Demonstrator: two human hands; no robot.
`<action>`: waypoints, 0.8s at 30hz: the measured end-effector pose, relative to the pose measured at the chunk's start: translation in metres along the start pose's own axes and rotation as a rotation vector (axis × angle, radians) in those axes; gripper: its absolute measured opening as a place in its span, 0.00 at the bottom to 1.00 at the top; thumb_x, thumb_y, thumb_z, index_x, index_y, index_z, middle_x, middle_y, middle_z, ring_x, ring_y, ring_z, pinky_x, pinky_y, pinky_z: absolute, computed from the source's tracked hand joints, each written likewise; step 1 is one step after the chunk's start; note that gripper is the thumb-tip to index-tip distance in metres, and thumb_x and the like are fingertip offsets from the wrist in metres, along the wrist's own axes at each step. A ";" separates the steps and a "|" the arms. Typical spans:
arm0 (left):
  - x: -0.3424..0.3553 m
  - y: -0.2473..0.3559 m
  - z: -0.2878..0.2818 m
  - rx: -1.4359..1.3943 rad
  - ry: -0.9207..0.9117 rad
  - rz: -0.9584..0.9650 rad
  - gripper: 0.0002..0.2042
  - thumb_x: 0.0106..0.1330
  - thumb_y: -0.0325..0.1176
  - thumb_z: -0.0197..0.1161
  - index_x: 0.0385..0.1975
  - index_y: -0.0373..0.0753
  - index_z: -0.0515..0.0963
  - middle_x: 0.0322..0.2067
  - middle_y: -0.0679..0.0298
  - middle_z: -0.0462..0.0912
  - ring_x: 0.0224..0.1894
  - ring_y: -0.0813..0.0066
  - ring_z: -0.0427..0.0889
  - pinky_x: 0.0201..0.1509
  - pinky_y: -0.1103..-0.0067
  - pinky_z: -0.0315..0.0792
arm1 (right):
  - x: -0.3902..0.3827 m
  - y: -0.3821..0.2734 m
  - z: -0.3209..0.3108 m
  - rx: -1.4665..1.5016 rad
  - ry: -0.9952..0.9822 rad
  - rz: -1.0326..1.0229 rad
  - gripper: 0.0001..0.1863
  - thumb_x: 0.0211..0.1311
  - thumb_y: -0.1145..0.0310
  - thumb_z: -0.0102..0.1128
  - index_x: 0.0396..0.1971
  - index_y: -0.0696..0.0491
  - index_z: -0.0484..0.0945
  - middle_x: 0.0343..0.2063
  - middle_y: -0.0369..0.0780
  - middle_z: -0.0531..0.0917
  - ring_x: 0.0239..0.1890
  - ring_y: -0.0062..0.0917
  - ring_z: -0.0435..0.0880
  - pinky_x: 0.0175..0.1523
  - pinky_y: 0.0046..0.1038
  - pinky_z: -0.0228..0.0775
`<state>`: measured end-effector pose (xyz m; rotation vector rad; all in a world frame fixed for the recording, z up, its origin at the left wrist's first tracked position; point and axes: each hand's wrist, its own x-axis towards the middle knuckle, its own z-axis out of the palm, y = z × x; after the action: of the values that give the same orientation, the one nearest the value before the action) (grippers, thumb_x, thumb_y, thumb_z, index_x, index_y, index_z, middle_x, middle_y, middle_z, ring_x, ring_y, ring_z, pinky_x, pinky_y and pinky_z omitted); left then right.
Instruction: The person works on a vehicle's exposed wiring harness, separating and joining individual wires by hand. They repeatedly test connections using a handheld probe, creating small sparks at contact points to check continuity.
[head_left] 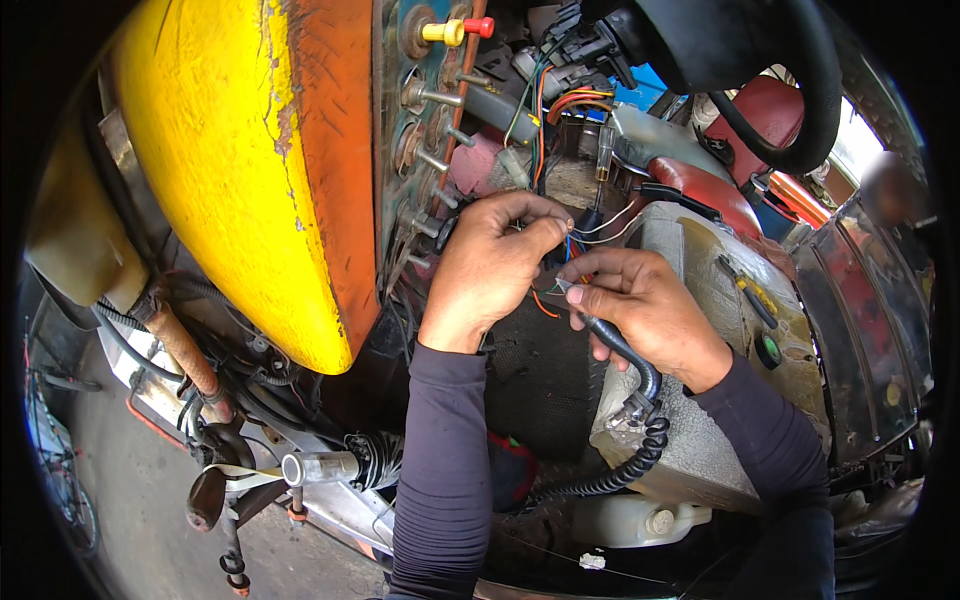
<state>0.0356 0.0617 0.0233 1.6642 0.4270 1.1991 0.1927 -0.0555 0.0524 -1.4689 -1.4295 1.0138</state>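
My left hand [490, 265] pinches thin coloured wires [575, 240] that hang from a bundle under a vehicle's dashboard. My right hand [645, 305] sits just to its right, fingertips meeting the same wires, and it grips a black tool handle [625, 350] with a coiled black cord [620, 470] trailing down. Both forearms wear dark long sleeves. The wire ends between the fingertips are partly hidden by my fingers.
A yellow and orange body panel [250, 160] fills the left. A teal panel [420, 110] carries several knobs and a yellow and red knob [455, 30]. A black steering wheel [790, 80] and red seat [770, 105] lie upper right. A grey cover [700, 400] holds a screwdriver [745, 290].
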 end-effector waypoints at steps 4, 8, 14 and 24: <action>-0.002 0.007 0.001 -0.017 -0.002 -0.058 0.09 0.71 0.29 0.63 0.42 0.30 0.85 0.28 0.70 0.82 0.27 0.86 0.73 0.31 0.85 0.67 | -0.001 0.000 -0.001 -0.011 0.002 0.003 0.14 0.74 0.70 0.61 0.54 0.60 0.80 0.28 0.37 0.83 0.18 0.16 0.80 0.16 0.20 0.69; -0.002 0.007 0.001 -0.009 -0.003 -0.065 0.09 0.71 0.28 0.63 0.42 0.30 0.85 0.28 0.71 0.81 0.27 0.86 0.73 0.31 0.85 0.67 | -0.001 0.002 -0.003 -0.011 -0.014 -0.007 0.15 0.74 0.70 0.61 0.55 0.60 0.79 0.28 0.37 0.84 0.18 0.16 0.80 0.17 0.20 0.69; -0.003 0.009 0.003 0.001 0.014 -0.071 0.09 0.71 0.29 0.63 0.42 0.31 0.86 0.29 0.71 0.82 0.27 0.86 0.73 0.31 0.85 0.67 | -0.028 -0.006 -0.002 -0.169 -0.073 0.028 0.19 0.74 0.71 0.62 0.59 0.59 0.71 0.27 0.39 0.85 0.19 0.17 0.80 0.20 0.22 0.68; -0.002 0.008 0.003 -0.006 -0.003 -0.074 0.09 0.70 0.29 0.63 0.43 0.32 0.86 0.30 0.70 0.84 0.27 0.86 0.74 0.31 0.85 0.68 | -0.020 0.017 0.006 -0.343 0.024 -0.095 0.14 0.69 0.74 0.63 0.52 0.58 0.77 0.27 0.46 0.87 0.28 0.29 0.86 0.38 0.33 0.75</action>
<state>0.0353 0.0550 0.0296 1.6310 0.4788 1.1419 0.1918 -0.0751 0.0343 -1.6282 -1.7001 0.7136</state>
